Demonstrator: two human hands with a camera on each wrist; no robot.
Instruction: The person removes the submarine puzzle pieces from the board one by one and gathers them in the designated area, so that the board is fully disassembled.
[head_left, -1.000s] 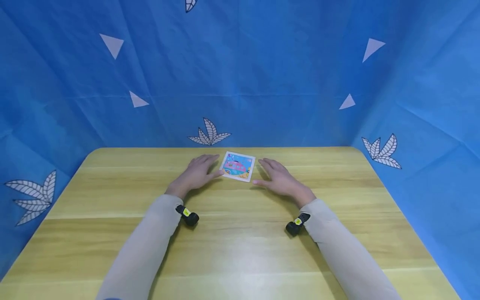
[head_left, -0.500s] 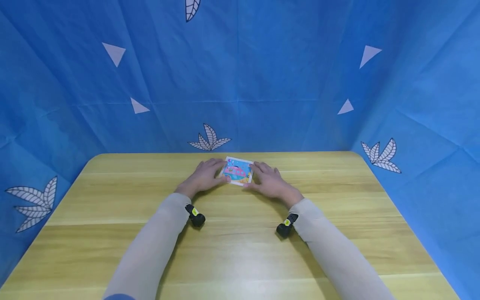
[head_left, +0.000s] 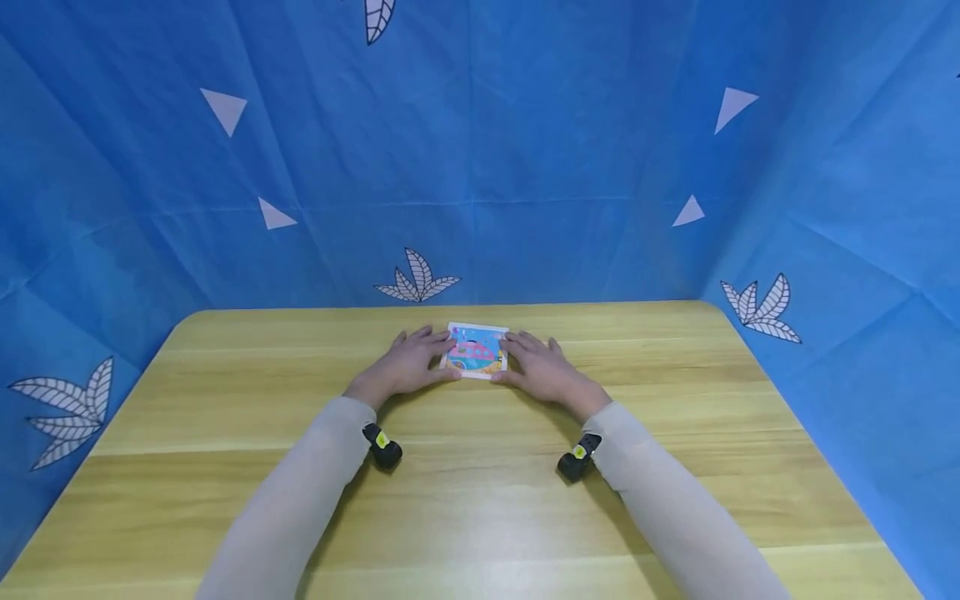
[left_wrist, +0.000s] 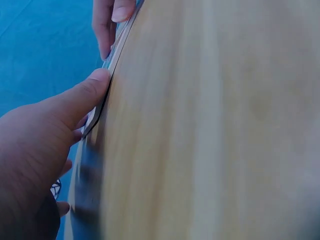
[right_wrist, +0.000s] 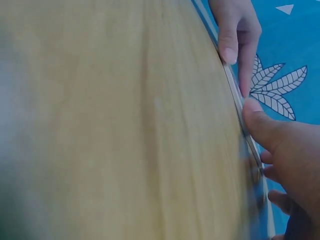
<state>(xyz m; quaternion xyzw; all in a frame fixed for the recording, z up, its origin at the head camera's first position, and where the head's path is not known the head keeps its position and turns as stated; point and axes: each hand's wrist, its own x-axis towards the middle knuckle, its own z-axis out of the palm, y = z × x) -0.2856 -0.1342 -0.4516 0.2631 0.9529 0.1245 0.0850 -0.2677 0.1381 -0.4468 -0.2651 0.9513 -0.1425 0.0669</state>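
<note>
Two card [head_left: 476, 352] edges held | left hand [head_left: 405, 363], right hand [head_left: 544, 368] | tabletop [head_left: 480, 500] spreads nearside

Fingers [head_left: 438, 337] partly hide a card [head_left: 477, 350], its finer details seemingly too small to name; sleeves [head_left: 279, 504] run off the bottom edge.

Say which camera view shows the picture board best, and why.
The head view: the picture board shows its printed face and white border there, between the left hand and the right hand. Both wrist views catch it nearly edge-on, as a thin strip, partly hidden, its picture unreadable.
</note>
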